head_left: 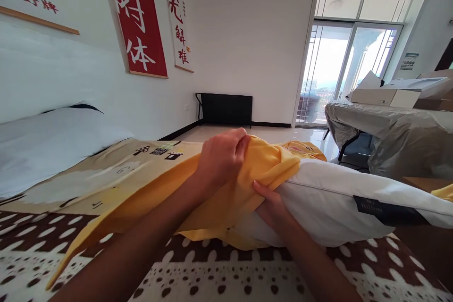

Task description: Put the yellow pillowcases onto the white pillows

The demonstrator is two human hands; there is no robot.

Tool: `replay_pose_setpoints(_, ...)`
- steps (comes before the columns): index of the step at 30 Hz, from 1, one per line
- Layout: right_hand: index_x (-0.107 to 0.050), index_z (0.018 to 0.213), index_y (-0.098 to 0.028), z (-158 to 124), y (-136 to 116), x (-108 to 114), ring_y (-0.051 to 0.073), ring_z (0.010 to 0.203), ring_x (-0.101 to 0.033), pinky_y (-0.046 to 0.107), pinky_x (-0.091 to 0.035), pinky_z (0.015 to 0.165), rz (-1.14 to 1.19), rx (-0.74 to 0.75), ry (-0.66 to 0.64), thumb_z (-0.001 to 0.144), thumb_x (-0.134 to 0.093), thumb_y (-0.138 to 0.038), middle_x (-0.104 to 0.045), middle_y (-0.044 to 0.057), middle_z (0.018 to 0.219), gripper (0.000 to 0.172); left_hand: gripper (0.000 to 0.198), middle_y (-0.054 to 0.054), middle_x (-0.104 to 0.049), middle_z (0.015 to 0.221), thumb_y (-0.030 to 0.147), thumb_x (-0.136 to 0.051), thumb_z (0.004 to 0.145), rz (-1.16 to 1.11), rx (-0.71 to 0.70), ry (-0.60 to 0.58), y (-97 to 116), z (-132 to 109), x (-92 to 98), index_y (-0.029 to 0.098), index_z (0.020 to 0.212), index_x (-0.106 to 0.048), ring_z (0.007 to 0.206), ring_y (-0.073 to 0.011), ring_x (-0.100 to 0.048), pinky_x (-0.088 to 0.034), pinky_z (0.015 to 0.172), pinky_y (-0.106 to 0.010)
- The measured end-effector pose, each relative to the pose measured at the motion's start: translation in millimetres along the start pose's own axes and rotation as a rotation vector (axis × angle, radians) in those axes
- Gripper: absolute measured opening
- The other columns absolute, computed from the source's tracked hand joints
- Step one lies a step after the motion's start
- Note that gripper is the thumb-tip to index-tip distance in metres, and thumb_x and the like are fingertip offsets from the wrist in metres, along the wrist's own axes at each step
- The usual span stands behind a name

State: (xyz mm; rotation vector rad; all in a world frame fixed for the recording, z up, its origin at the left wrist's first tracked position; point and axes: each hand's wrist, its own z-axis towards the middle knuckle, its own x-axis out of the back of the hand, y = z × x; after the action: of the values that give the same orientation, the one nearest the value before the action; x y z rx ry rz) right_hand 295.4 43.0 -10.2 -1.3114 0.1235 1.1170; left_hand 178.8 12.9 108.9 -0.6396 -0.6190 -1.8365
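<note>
A yellow pillowcase (262, 160) is drawn partway over one end of a white pillow (325, 198) that has a dark label on its side. My left hand (222, 153) is closed on the pillowcase near the top, its fingertips hidden behind the cloth. Lower down, my right hand (271, 203) pinches the case's edge against the pillow, with the thumb showing on the yellow cloth and the other fingers out of sight. The loose end of the case trails left and toward me.
Beneath lies a brown and white patterned blanket (219, 273). A cream printed cloth (116, 174) and another white pillow (49, 137) are on the left. At the right, a plastic-covered table (396, 127) carries boxes (385, 97). A black folded panel (226, 109) stands by the wall.
</note>
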Motion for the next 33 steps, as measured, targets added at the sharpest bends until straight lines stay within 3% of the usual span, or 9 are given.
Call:
replay_pose_setpoints(3,-0.066,0.109,-0.025,1.0,-1.6,5.4,0.024,0.103,-0.063,0.039,-0.049,0.094,-0.007,0.029,-0.003,0.063,-0.077,-0.028,-0.07,0.0,0.107,0.048,0.028,-0.001,-0.058,0.073,0.03,-0.035,0.092,0.076,-0.226,-0.196,4.4,-12.9,-6.8,0.019,0.074,-0.053,0.058,-0.014,-0.05,-0.028,0.053,-0.027)
replay_pose_setpoints(5,-0.067,0.106,-0.024,-0.3,-3.8,7.5,0.025,0.102,-0.063,0.039,-0.049,0.093,-0.006,0.044,0.0,0.061,-0.076,-0.027,-0.07,0.001,0.107,0.046,0.027,-0.004,-0.06,0.08,0.033,-0.035,0.093,0.142,-0.278,-0.277,1.4,-22.5,-9.5,0.019,0.083,-0.056,0.064,-0.0169,-0.054,-0.033,0.054,-0.028)
replay_pose_setpoints(9,-0.071,0.099,-0.021,-3.4,-7.9,6.7,0.025,0.098,-0.065,0.038,-0.051,0.09,0.0,0.025,0.054,0.059,-0.076,-0.025,-0.071,0.001,0.104,0.041,0.032,-0.015,-0.058,0.109,0.031,-0.042,0.087,0.274,-0.236,-0.141,-17.1,-29.1,-8.8,0.012,0.111,-0.052,0.099,-0.0288,-0.055,-0.044,0.082,-0.04)
replay_pose_setpoints(11,-0.072,0.094,-0.02,-3.3,-9.1,5.6,0.025,0.094,-0.065,0.038,-0.051,0.088,-0.002,0.012,0.08,0.057,-0.076,-0.024,-0.073,0.002,0.097,0.038,0.033,-0.016,-0.058,0.111,0.025,-0.045,0.083,0.284,-0.184,-0.243,-27.7,-26.6,-9.0,0.011,0.113,-0.052,0.103,-0.0298,-0.054,-0.044,0.086,-0.041)
replay_pose_setpoints(13,-0.072,0.091,-0.02,-2.6,-10.5,5.4,0.025,0.092,-0.065,0.038,-0.051,0.088,-0.005,0.002,0.094,0.055,-0.077,-0.024,-0.073,0.001,0.092,0.036,0.025,-0.014,-0.062,0.103,0.024,-0.044,0.083,0.234,-0.107,-0.41,-35.9,-23.7,-11.4,0.014,0.103,-0.056,0.097,-0.0271,-0.058,-0.047,0.079,-0.036)
replay_pose_setpoints(15,-0.072,0.088,-0.02,-3.4,-13.2,7.0,0.025,0.093,-0.065,0.039,-0.05,0.089,-0.02,-0.006,0.093,0.055,-0.078,-0.025,-0.073,0.001,0.093,0.034,0.02,-0.012,-0.064,0.097,0.025,-0.042,0.086,0.216,-0.061,-0.497,-40.9,-21.9,-15.0,0.016,0.093,-0.058,0.09,-0.0255,-0.061,-0.048,0.072,-0.033)
replay_pose_setpoints(21,-0.072,0.088,-0.019,-28.0,-37.2,25.1,0.025,0.097,-0.064,0.041,-0.048,0.092,-0.154,0.099,0.117,0.066,-0.077,-0.031,-0.073,0.006,0.099,0.026,0.023,-0.012,-0.067,0.096,0.015,-0.042,0.079,0.335,-0.061,-0.479,-45.0,-21.4,-20.1,0.015,0.095,-0.059,0.087,-0.028,-0.064,-0.046,0.068,-0.034)
replay_pose_setpoints(26,-0.073,0.079,-0.019,-54.4,-63.5,38.1,0.022,0.082,-0.067,0.043,-0.049,0.09,-0.177,0.138,0.202,0.066,-0.076,-0.029,-0.074,0.006,0.087,0.017,0.022,-0.013,-0.067,0.094,0.017,-0.041,0.077,0.32,-0.053,-0.386,-44.0,-16.6,-19.5,0.016,0.092,-0.057,0.084,-0.0283,-0.064,-0.046,0.064,-0.034)
replay_pose_setpoints(33,-0.068,0.078,-0.025,-52.4,-89.5,36.6,0.021,0.093,-0.063,0.041,-0.047,0.093,-0.109,0.195,0.229,0.07,-0.064,-0.031,-0.071,0.004,0.092,0.011,0.027,-0.014,-0.067,0.086,0.005,-0.035,0.076,0.346,-0.008,-0.377,-40.9,-11.6,-15.6,0.016,0.086,-0.056,0.079,-0.0271,-0.064,-0.043,0.061,-0.032)
